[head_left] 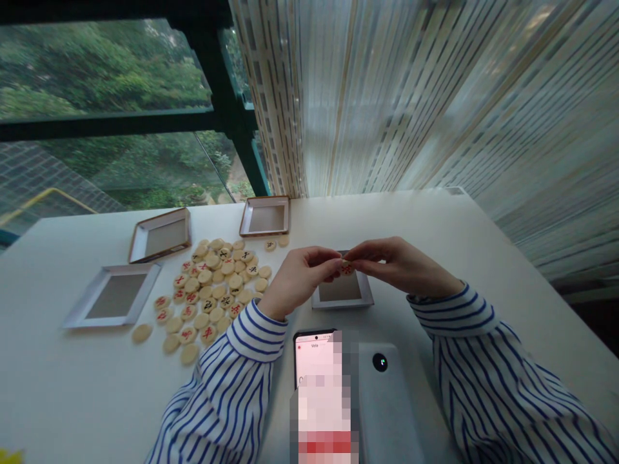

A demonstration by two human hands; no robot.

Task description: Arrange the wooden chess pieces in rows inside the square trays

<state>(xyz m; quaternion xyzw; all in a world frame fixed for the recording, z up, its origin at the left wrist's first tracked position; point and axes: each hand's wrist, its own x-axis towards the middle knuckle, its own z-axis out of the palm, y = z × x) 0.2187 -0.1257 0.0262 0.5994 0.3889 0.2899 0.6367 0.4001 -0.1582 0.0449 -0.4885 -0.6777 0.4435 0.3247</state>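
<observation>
From my head I look forward and down over the tabletop (493, 251) from above its near side, close enough to take in my hands (399, 265) above it, and out to the window (120, 77) and curtain (387, 96) beyond its far edge.

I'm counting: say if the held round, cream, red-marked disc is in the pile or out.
Out: left hand and right hand hold the disc, apart from the pile.

Left grip (300, 273) and right grip (394, 265) in pinches, fingertips close together
</observation>
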